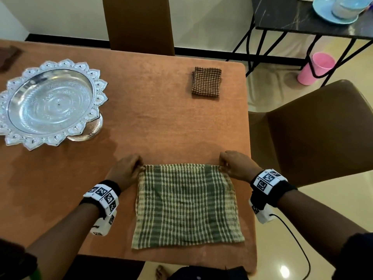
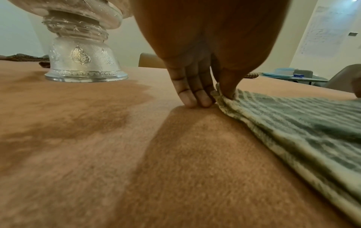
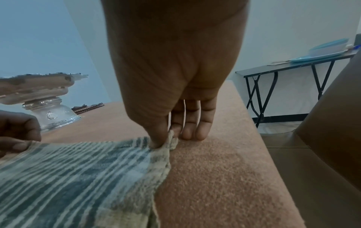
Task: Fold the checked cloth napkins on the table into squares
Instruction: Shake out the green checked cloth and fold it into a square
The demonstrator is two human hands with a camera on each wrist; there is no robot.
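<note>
A green and cream checked napkin lies spread flat near the front edge of the table. My left hand pinches its far left corner between thumb and fingers. My right hand pinches the far right corner the same way. Both hands sit low against the tabletop, and the cloth's far edge is stretched between them. A brown checked napkin lies folded into a small square at the far right of the table.
An ornate silver pedestal tray stands at the left. A dark folded cloth sits at the far left edge. Brown chairs stand behind and to the right. A black side table holds blue dishes; a pink bucket is below it.
</note>
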